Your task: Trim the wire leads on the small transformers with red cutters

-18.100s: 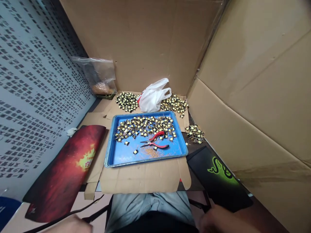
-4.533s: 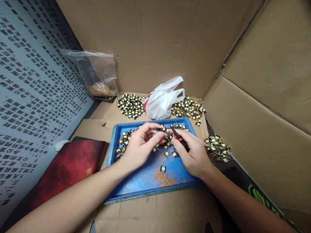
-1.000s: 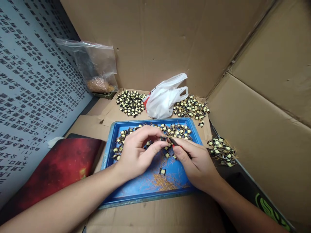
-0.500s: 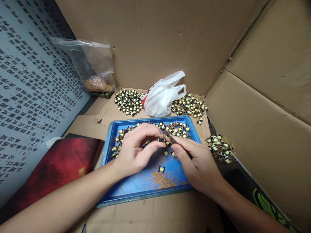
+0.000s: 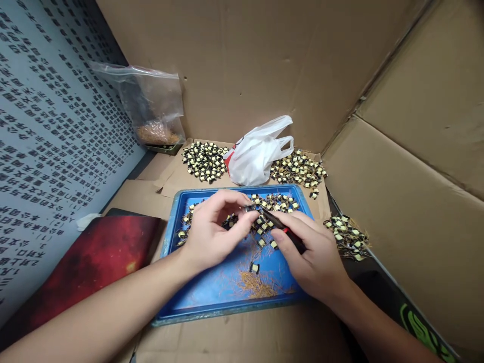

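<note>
Between the thumb and fingertips of my left hand [image 5: 215,229] is a small black transformer [image 5: 248,207], partly covered by those fingers. My right hand [image 5: 315,247] is closed round black-and-red wire cutters [image 5: 278,222], whose narrow jaws point left toward the transformer. Whether the jaws touch it I cannot tell. Both hands are above a blue tray [image 5: 204,290]. Inside it are many black-and-yellow transformers [image 5: 280,202] with thin copper leads, partly hidden by my hands. One single transformer [image 5: 254,268] lies nearer me, beside a heap of copper wire clippings [image 5: 259,285].
Behind the tray, a white plastic bag [image 5: 251,159] sits between two transformer piles [image 5: 204,161]. Another pile [image 5: 347,236] lies to the right. A zip bag of wire bits [image 5: 157,132] stands back left, a red-and-black flat item [image 5: 113,247] at left. Cardboard walls [image 5: 234,60] enclose the space.
The cutters have drawn slightly right, away from the transformer, and more of their handle shows. The transformer has turned a little in my left fingers. The whole view has shifted slightly.
</note>
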Motion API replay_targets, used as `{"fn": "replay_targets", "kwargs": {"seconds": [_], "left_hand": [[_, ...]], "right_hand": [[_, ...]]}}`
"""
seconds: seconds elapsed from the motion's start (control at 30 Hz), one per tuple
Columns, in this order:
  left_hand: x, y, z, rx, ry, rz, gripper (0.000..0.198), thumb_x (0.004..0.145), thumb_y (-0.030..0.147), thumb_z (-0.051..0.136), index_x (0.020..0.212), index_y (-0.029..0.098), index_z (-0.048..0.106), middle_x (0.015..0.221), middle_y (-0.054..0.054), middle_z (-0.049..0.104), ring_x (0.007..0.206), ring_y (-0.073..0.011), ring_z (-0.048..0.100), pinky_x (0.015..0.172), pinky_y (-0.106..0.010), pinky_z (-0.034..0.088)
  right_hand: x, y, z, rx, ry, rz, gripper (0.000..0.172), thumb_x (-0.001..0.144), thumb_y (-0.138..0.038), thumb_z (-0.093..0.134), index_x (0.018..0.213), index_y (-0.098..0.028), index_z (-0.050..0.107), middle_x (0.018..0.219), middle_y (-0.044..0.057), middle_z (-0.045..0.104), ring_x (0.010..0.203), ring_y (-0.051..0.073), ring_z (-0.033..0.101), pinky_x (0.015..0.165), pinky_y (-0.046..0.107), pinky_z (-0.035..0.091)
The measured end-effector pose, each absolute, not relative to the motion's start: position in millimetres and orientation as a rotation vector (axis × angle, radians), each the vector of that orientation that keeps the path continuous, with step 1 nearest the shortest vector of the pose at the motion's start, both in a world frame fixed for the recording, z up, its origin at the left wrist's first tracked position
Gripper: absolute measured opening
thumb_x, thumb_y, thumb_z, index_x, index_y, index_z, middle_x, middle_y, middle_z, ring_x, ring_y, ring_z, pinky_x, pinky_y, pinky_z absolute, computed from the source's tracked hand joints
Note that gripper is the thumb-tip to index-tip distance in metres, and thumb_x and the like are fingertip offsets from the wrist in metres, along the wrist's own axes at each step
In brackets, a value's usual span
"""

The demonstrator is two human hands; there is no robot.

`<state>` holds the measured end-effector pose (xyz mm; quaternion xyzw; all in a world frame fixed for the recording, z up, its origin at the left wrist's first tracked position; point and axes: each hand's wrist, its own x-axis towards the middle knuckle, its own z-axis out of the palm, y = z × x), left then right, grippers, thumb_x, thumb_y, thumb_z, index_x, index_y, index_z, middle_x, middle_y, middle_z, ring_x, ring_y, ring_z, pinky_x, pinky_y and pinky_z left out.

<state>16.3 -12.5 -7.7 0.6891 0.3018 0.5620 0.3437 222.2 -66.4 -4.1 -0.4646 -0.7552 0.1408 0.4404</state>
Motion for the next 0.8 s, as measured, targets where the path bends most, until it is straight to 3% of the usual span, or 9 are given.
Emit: {"fn": "replay_targets", "kwargs": {"seconds": [0.17,0.47,0.63,0.8], "left_hand": [[17,-15,-5,1.878,0.786,1.413,0.016,0.089,0.023,0.082,0.098,0.019,0.069,0.092,-0.006,0.075,0.085,-0.0184,0.074,0.076,-0.029,0.064],[15,-22,1,1.995,0.718,1.404,0.015,0.091,0.016,0.079,0.103,0.018,0.071,0.093,-0.006,0.077,0.081,-0.0161,0.074,0.073,-0.025,0.062],[14,-25,6,2.098,0.528,1.391,0.02,0.09,0.01,0.078,0.106,0.017,0.069,0.096,-0.008,0.078,0.089,-0.0192,0.075,0.084,-0.032,0.063],[16,-19,-1,1.922,0.647,1.409,0.015,0.09,0.016,0.076,0.1,0.017,0.065,0.088,-0.006,0.073,0.073,-0.0153,0.071,0.068,-0.026,0.062]], "right_hand": [[223,-68,-3,-1.167,-1.831,0.317,0.026,0.104,-0.024,0.063,0.125,-0.018,0.075,0.11,0.009,0.081,0.098,0.022,0.076,0.091,0.034,0.062],[220,-70,-1,-1.214,-1.809,0.36,0.027,0.105,-0.026,0.061,0.119,-0.014,0.081,0.113,0.01,0.084,0.101,0.024,0.082,0.094,0.033,0.065],[231,-61,-1,-1.325,-1.746,0.384,0.031,0.106,-0.03,0.059,0.116,-0.012,0.083,0.109,0.011,0.085,0.098,0.026,0.082,0.089,0.036,0.066],[239,-59,-2,-1.265,-1.792,0.385,0.029,0.104,-0.03,0.063,0.121,-0.015,0.081,0.116,0.01,0.084,0.103,0.024,0.081,0.095,0.034,0.064]]}}
